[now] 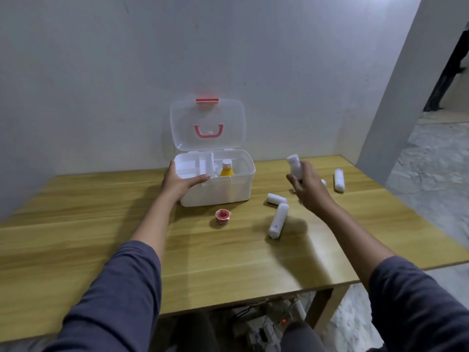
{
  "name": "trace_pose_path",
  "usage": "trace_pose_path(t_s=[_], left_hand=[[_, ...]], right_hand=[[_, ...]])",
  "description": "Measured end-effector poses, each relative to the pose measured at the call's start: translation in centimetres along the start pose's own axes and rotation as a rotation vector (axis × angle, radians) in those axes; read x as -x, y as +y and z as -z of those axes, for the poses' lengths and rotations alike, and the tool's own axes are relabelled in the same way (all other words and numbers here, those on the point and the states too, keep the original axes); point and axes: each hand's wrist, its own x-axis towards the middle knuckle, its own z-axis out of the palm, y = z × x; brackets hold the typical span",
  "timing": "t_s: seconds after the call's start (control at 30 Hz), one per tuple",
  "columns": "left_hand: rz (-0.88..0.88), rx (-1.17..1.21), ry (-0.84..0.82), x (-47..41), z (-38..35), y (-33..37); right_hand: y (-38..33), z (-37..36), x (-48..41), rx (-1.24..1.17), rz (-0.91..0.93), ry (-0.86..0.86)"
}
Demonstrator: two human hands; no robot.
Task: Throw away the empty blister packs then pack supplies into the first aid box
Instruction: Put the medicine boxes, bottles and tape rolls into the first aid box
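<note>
The box [218, 191] is plain white, and so is the divided tray [193, 165] inside it. Its lid [182, 123] is clear, colourless plastic, with a pink-red handle [208, 130] and a latch [207, 101] of the same pink-red. The yellow bottle [225, 172] in the box has a white cap. The white bottle [294, 166] held up is white all over, cap included. The bandage rolls [278, 221] are white; the nearest has a small blue mark near one end. The tape roll [222, 216] is red inside a clear wrapper. The surface [101, 212] is pale yellow-brown with straight wood grain. Both sleeves [121, 288] are dull greyish purple. The wall [101, 72] is plain pale grey, the floor [431, 161] mottled grey.
</note>
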Motion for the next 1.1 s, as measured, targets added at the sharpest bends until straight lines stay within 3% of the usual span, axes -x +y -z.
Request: trace_pose_path(t_s=[0.13,0.23,0.6,0.97,1.1], left_hand=[[-0.001,0.011,0.003,0.1,-0.2,-0.2],[0.019,0.008,-0.004,0.7,-0.1,0.2],[0.014,0.005,-0.002,0.9,0.0,0.2],[-0.017,0.006,0.021,0.5,-0.3,-0.2],[-0.022,0.0,0.019,0.6,-0.2,-0.1]], right_hand=[[-4.5,-1.3,-2.4,-0.351,0.08,0.016],[-7.0,-3.1,-3.6,-0.48,0.106,0.036],[-8.8,-5.8,-5.6,-0.515,0.1,0.012],[-7.0,-7.8,-5.5,0.101,0.111,-0.245],[-7.7,-7.4,-6.8,0.137,0.087,-0.377]])
